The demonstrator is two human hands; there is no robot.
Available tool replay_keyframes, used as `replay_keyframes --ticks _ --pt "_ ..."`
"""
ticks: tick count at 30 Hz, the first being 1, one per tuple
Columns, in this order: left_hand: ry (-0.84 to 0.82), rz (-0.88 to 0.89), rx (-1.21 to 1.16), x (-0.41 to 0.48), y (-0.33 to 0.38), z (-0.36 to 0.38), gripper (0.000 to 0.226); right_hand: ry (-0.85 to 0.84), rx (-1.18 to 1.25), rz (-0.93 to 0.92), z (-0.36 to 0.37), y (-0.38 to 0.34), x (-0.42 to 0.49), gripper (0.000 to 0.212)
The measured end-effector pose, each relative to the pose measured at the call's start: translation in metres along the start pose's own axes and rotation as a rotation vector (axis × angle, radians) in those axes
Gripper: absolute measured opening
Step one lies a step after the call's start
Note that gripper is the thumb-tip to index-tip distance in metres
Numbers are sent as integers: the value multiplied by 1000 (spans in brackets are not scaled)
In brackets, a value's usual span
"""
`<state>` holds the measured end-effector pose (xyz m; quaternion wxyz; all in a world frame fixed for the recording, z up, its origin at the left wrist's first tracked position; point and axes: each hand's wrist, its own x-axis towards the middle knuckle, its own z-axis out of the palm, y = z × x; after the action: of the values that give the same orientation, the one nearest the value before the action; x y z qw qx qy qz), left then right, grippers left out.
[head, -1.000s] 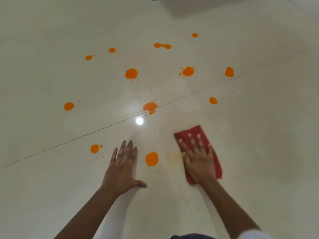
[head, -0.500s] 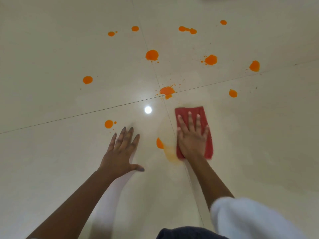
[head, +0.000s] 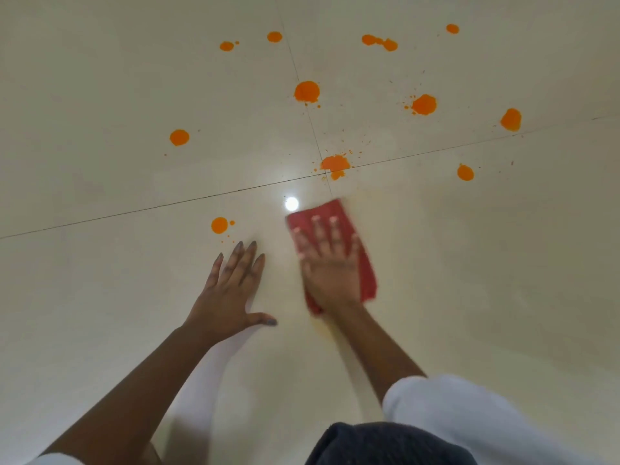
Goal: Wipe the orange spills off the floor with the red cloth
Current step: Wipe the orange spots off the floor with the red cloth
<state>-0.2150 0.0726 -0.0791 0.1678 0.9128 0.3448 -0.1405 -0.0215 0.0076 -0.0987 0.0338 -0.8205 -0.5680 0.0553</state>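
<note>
Pressing the red cloth (head: 367,280) flat to the tile floor (head: 100,297), the right hand (head: 330,270), fingers straight and spread, has swept left; the orange blob seen between the hands half a second ago is gone. The left hand (head: 228,293) stays flat, fingers nearly together, thumb out. Eleven orange spills (head: 306,92) remain, the nearest spill (head: 219,225) just beyond the left fingertips. One cloth.
</note>
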Motion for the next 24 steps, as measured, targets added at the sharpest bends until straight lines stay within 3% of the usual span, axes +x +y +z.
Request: replay_keyframes --ticks 4,6,9,11,12,15,17,20,24 --pt "25 1 -15 -10 -3 5 113 -87 -6 -273 9 -14 -101 54" --pt "24 0 -24 -13 -1 7 110 -73 -20 -238 3 19 -125 54" --pt "25 24 -25 -15 1 6 104 -9 -49 -34 2 54 -78 52" --pt "29 65 -16 -15 4 7 103 -2 -28 126 -1 44 -36 53" --pt "35 78 -17 -15 6 7 103 2 -14 115 0 28 -30 54" --pt "60 78 -58 -15 13 9 107 -60 -37 -185 7 -9 -92 55" --pt "47 88 -62 -14 16 9 107 -84 -37 -231 5 9 -150 57" --pt "20 132 -37 -6 28 8 107 -41 -70 -65 -4 80 -151 55" --pt "62 175 -46 14 47 11 111 4 -31 342 -15 113 -54 53"
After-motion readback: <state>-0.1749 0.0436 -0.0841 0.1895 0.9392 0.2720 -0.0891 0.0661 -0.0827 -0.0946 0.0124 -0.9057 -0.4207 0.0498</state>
